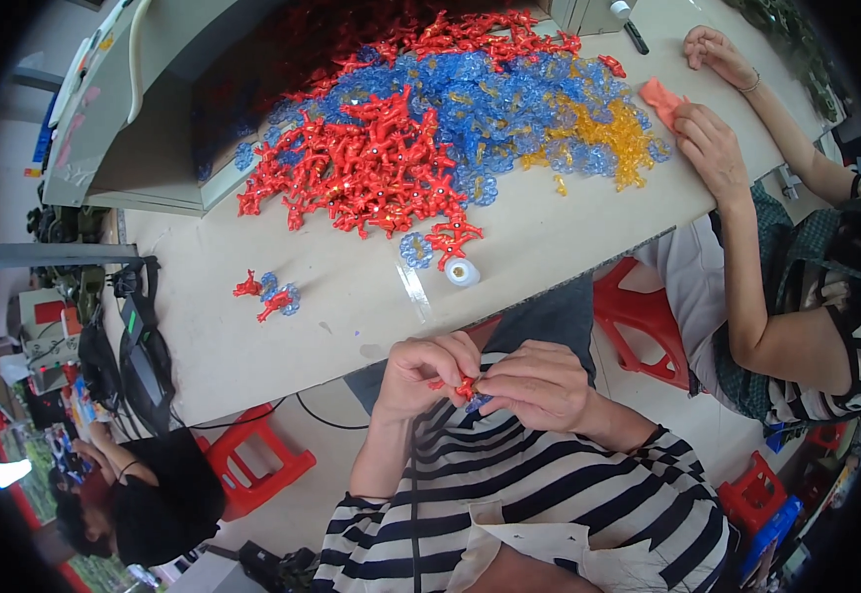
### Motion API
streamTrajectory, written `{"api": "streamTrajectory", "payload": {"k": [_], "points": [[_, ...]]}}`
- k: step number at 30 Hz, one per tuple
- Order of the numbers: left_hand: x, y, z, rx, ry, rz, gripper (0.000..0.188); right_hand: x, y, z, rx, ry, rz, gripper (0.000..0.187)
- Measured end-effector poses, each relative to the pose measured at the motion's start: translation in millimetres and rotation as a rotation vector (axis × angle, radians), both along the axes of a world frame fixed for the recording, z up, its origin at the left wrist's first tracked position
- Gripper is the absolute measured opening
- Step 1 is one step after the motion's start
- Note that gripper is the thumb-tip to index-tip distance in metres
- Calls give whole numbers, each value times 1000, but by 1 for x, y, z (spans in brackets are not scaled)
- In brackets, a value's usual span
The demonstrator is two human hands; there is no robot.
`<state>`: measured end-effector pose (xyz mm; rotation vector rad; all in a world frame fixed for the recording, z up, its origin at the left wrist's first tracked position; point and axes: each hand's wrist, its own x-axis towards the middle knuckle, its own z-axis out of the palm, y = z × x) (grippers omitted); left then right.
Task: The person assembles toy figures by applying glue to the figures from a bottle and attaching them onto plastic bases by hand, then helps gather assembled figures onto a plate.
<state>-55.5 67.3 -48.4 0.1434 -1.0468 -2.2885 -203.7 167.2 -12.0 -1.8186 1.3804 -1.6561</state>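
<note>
My left hand point(432, 372) pinches a small red plastic figure point(465, 388) just past the table's near edge. Against it, the fingertips of my right hand point(537, 386) close on a clear blue plastic piece point(478, 402). The two parts touch, but my fingers hide how they join. On the table ahead lies a heap of glossy red figures point(371, 168). Beyond and to its right spread clear blue flower-shaped pieces point(470, 94) and clear yellow pieces point(603, 138). A few red and blue pieces point(274, 299) sit apart at the left.
A small white round container point(461, 273) stands before the red heap, beside a strip of clear tape point(413, 292). At the right, a co-worker's hand point(710, 143) touches an orange cloth point(661, 101). Red stools point(645, 321) and a black cable point(327, 423) are near the table.
</note>
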Motion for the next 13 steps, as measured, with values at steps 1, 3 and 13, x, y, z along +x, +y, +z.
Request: {"api": "streamTrajectory", "payload": {"k": [1, 3, 13], "points": [[1, -4, 3, -128, -18, 25, 13, 0, 0, 0, 2, -1, 0, 25], [3, -7, 6, -254, -37, 49, 13, 1, 1, -1, 36, -42, 17, 25], [-3, 4, -12, -41, 66, 53, 8, -1, 1, -1, 26, 50, 7, 30]]}}
